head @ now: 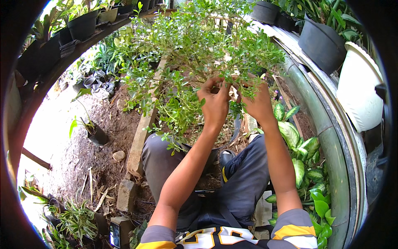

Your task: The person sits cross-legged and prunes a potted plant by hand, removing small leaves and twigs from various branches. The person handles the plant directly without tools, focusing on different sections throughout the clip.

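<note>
A leafy potted shrub with small green leaves spreads in front of me, above my knees. Its black pot shows partly between my legs, with dry litter inside. My left hand is among the right-hand branches, thumb and index finger pinched close together at a twig. Right beside it, my right hand has its fingers curled into the same sprigs, and leaves cover its fingertips. Both hands nearly meet there. Exactly which stem each one grips is hidden by foliage.
A green bamboo pole and a ledge with a white pot and a dark pot curve along the right. Variegated plants grow below. At left are a concrete edging, a small bagged seedling and a phone-like device.
</note>
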`<state>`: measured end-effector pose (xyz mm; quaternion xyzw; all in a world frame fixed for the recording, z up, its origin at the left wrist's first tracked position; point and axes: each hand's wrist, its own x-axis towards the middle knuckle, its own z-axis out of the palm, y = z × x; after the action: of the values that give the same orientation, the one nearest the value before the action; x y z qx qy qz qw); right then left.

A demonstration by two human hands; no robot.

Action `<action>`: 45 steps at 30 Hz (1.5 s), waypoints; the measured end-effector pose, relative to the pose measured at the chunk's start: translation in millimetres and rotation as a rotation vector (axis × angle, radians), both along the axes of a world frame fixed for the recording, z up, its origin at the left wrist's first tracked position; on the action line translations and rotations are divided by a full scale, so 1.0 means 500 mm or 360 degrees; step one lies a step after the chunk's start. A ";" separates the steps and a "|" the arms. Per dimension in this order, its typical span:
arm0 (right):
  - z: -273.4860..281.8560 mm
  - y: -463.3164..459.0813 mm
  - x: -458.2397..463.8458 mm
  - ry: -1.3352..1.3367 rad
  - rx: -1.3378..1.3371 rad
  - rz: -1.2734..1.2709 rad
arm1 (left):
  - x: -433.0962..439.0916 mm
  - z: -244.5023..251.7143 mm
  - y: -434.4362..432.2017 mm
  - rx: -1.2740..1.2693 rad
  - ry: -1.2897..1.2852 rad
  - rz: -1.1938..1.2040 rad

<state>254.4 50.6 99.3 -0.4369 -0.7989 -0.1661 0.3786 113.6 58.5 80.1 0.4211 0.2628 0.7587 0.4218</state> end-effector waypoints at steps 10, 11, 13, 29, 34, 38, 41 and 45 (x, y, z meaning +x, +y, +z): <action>0.040 0.007 0.025 -0.0491 -0.0052 -0.0095 | -0.001 0.000 0.001 -0.0008 0.0051 -0.0048; 0.043 0.009 0.025 -0.0535 0.0011 -0.0072 | -0.002 0.000 0.001 -0.0023 0.0069 -0.0050; 0.045 0.014 0.020 -0.0529 0.0141 -0.0003 | -0.004 0.000 0.001 -0.0054 0.0108 -0.0047; 0.005 0.065 0.049 0.0396 -0.0485 0.0525 | 0.002 0.004 -0.004 0.0116 0.0096 -0.0013; 0.013 0.058 0.051 0.0153 -0.0288 0.0502 | 0.000 -0.002 -0.006 0.0082 0.0308 0.0103; 0.017 0.039 0.036 0.0606 -0.0585 0.0592 | 0.003 -0.007 -0.005 0.0070 0.0323 0.0122; 0.015 0.033 0.035 0.0448 -0.0448 0.0345 | 0.005 -0.011 0.001 0.0095 0.0427 0.0226; -0.005 0.034 0.050 0.0687 -0.0493 0.0496 | 0.007 -0.019 0.009 0.0193 0.0580 0.0389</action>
<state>279.2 67.6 96.8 -0.3869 -0.7732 0.1143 0.4893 117.2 63.0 70.7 0.5409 0.3377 0.7299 0.2462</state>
